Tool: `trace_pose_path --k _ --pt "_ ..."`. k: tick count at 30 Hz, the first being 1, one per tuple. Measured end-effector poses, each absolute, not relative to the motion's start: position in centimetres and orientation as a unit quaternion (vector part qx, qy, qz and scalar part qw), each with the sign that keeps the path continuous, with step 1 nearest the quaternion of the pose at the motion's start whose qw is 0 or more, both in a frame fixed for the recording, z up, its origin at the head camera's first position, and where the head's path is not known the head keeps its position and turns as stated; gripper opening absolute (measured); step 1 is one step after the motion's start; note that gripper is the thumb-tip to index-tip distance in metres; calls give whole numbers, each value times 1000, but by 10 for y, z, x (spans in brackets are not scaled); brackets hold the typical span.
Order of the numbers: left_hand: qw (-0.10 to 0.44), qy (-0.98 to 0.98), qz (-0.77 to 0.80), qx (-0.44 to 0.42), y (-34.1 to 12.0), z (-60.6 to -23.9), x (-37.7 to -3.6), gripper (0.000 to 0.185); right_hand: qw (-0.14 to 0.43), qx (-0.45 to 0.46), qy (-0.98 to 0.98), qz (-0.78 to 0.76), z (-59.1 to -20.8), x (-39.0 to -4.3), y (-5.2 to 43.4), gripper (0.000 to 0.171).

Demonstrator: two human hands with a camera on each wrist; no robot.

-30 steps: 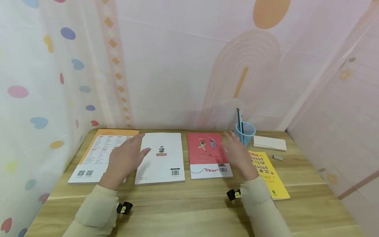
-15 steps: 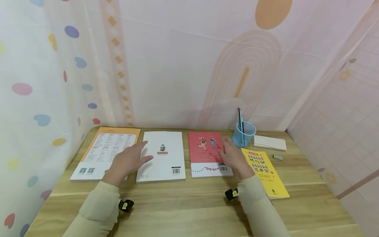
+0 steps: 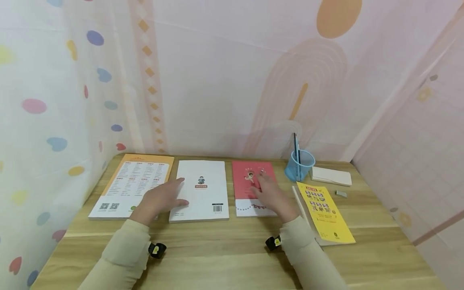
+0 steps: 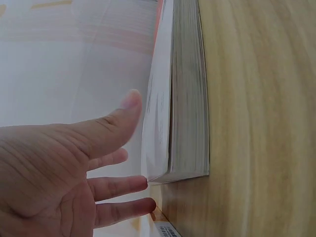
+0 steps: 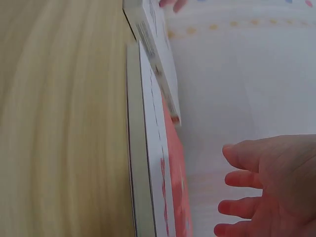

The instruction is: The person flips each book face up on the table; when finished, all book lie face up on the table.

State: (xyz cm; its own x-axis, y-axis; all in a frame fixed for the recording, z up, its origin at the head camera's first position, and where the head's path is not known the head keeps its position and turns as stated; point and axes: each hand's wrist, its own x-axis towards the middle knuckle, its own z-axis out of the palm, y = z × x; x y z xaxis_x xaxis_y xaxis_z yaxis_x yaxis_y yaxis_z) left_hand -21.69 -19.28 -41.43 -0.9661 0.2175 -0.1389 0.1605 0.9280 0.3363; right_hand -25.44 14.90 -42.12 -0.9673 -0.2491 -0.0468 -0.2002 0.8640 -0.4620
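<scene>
Three books lie side by side at the back of the wooden table (image 3: pixel 224 249): an orange-edged one (image 3: pixel 134 181), a white one (image 3: pixel 203 187) and a red one (image 3: pixel 247 177). My left hand (image 3: pixel 161 199) is spread flat over the white book's left edge, with its fingers straight. In the left wrist view the left hand's fingers (image 4: pixel 118 187) reach the white book's corner (image 4: pixel 185 123). My right hand (image 3: pixel 270 193) lies spread over the red book. In the right wrist view the right hand (image 5: pixel 269 187) hovers beside the red book (image 5: pixel 173 192). Neither hand holds anything.
A yellow booklet (image 3: pixel 324 211) lies right of the red book on a thin pale book. Behind it stand a blue mesh cup (image 3: pixel 300 166) with pens, a white pad (image 3: pixel 331 176) and a small eraser (image 3: pixel 340 193). Patterned curtains enclose the table on three sides.
My right hand has moved left, from near the blue cup to over the red book. My left hand has sunk slightly onto the white book's left edge.
</scene>
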Motion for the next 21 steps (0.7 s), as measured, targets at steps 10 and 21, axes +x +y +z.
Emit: trace_pose_path --k 10,21 --pt "83 979 154 103 -196 -418 -214 84 59 -198 947 -246 -422 -248 105 56" --pt "78 978 166 97 -197 -413 -212 82 101 -215 928 -286 -422 -249 69 58"
